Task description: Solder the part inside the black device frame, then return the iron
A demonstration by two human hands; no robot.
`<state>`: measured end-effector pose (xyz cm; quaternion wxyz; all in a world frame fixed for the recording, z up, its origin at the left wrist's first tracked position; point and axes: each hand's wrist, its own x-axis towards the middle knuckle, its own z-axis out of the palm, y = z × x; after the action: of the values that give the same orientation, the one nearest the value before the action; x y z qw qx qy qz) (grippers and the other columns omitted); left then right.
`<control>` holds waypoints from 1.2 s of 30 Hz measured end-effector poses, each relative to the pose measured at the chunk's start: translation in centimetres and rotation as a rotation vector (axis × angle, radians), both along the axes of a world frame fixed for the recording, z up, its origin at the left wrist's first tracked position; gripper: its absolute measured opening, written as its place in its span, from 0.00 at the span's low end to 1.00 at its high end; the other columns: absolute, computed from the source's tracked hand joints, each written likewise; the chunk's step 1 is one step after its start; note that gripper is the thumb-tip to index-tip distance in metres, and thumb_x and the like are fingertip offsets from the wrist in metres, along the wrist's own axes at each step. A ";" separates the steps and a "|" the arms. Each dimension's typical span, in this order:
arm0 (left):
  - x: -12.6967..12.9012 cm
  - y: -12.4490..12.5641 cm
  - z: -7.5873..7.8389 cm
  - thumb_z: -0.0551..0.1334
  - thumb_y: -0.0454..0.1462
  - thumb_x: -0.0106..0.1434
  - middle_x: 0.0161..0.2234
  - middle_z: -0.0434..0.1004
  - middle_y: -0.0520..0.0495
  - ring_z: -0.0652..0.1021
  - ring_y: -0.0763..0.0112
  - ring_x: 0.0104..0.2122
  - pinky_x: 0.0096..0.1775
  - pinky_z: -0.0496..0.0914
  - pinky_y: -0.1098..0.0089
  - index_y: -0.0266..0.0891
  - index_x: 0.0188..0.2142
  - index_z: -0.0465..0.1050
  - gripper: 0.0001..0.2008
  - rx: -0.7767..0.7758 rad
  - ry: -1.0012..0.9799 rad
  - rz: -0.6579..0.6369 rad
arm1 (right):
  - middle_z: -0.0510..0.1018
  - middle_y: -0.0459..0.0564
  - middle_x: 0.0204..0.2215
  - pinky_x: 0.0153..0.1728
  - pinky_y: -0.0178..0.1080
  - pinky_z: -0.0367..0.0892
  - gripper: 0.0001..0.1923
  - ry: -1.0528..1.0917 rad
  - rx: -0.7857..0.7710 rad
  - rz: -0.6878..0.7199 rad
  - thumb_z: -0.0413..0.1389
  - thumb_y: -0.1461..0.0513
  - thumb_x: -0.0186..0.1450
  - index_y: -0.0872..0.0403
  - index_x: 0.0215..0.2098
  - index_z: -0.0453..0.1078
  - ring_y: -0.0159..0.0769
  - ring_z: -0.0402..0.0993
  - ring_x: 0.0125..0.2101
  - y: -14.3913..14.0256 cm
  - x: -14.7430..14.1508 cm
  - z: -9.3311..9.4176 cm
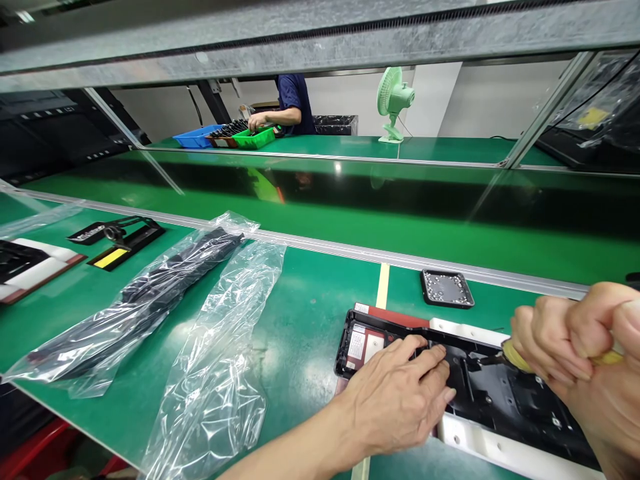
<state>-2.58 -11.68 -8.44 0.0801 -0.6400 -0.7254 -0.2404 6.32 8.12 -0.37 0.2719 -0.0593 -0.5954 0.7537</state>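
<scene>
Lying lengthwise from near-left to far-right on the green bench, the black panel (480,393) sat under the flat, open left hand (400,400). The right hand (580,347) gripped a yellow-handled screwdriver (515,359), tip pointing left onto the panel. A screw tray (447,289) sat just beyond; plastic bags (220,347) lay leftward.

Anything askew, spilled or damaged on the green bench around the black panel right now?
Nothing looks spilled or damaged. The left hand rests flat on the black plastic panel, the right hand grips a yellow-handled screwdriver, and the small black tray of screws sits upright. An empty clear plastic bag lies crumpled beside them.
</scene>
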 end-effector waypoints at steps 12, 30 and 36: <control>0.0 0.1 0.1 0.54 0.41 0.75 0.58 0.74 0.45 0.72 0.58 0.56 0.59 0.73 0.61 0.31 0.57 0.71 0.19 0.004 0.012 0.001 | 0.57 0.44 0.11 0.13 0.39 0.55 0.20 0.001 -0.001 -0.019 0.50 0.59 0.68 0.52 0.19 0.68 0.32 0.55 0.12 -0.7 -0.4 0.9; 0.1 0.0 0.0 0.54 0.41 0.75 0.58 0.75 0.45 0.73 0.58 0.55 0.58 0.73 0.62 0.31 0.57 0.72 0.18 0.023 0.029 0.011 | 0.57 0.45 0.10 0.11 0.38 0.55 0.20 -0.039 0.012 -0.038 0.55 0.55 0.65 0.52 0.17 0.65 0.33 0.55 0.12 -1.3 -1.0 1.7; 0.0 0.0 0.0 0.53 0.41 0.76 0.58 0.74 0.45 0.73 0.58 0.55 0.58 0.73 0.61 0.32 0.57 0.71 0.19 0.000 0.022 0.001 | 0.57 0.45 0.10 0.10 0.38 0.53 0.20 -0.048 0.014 -0.071 0.55 0.55 0.65 0.52 0.17 0.63 0.33 0.53 0.11 -1.6 -1.0 2.2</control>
<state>-2.55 -11.63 -8.42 0.0882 -0.6423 -0.7248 -0.2333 5.33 6.56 1.81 0.2845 -0.0966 -0.6044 0.7379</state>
